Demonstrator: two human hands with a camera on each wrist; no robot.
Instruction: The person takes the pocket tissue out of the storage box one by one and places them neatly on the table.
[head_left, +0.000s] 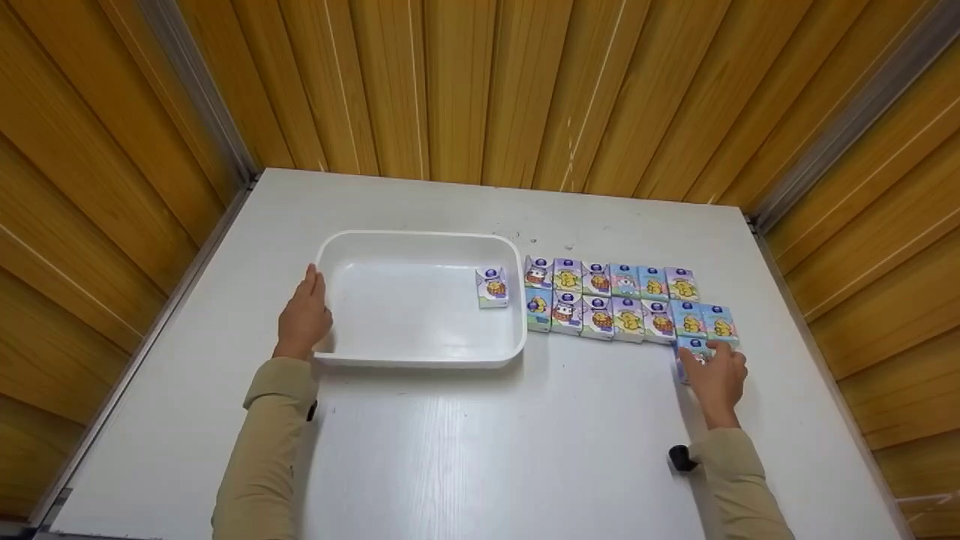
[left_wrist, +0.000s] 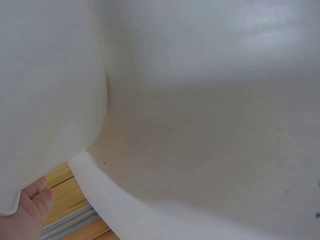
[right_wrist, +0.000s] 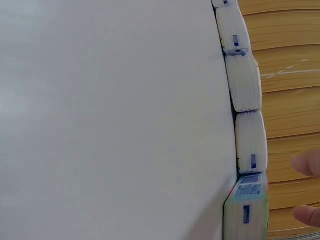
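Observation:
My left hand [head_left: 304, 315] rests along the left side of a white plastic tray [head_left: 420, 363], its fingers fairly straight against the outer wall. Its fingers [left_wrist: 44, 200] show beside the rim in the left wrist view. One tissue packet [head_left: 493, 289] with a cartoon print lies inside the tray near its right wall. Over at the right, my right hand [head_left: 718, 379] reaches above a blue-topped tissue packet [head_left: 694, 347], partly covering it. In the right wrist view, its fingertips [right_wrist: 307, 162] are spread apart with nothing visible between them.
Two rows of cartoon tissue packets [head_left: 598, 319] stand side by side right of the tray, close to its wall. They all sit on a white table [head_left: 450, 450]. Wood-patterned panels [head_left: 480, 90] rise behind the table and at both sides.

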